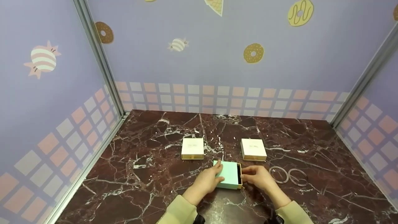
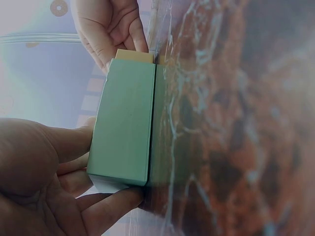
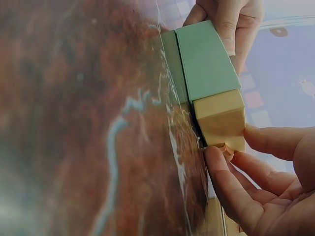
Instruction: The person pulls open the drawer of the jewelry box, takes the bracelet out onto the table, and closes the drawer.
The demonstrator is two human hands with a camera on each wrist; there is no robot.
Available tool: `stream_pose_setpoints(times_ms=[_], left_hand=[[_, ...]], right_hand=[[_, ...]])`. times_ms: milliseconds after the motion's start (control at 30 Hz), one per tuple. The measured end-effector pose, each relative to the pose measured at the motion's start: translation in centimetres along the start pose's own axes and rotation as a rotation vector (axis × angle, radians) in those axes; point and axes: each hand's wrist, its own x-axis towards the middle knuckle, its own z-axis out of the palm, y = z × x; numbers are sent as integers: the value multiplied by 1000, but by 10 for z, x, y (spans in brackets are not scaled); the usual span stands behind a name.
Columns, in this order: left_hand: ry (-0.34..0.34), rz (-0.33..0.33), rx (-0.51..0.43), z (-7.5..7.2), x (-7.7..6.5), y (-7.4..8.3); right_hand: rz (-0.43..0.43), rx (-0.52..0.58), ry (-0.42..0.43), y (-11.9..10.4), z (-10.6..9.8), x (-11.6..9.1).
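A left hand (image 1: 206, 179) grips a mint-green rectangular box (image 1: 227, 174) on a dark-red marbled tabletop (image 1: 124, 174) as the right hand (image 1: 258, 178) pinches its yellow drawer (image 3: 220, 110), only partway out. Two pale circular rings (image 1: 288, 175) lie outside, right of the box; two cream-white square boxes (image 1: 192, 147) behind it look closed.
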Motion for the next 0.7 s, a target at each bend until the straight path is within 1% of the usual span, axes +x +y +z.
stream_pose_setpoints(times_ms=[133,267,700], left_hand=[[-5,-4,-7,1,0,-1],[3,1,3,0,0,0],[-7,0,9,-1,-1,0]], right_hand=[[11,8,-7,3,3,2],[15,17,-4,5,4,4],[0,40,-5,-2,7,1]])
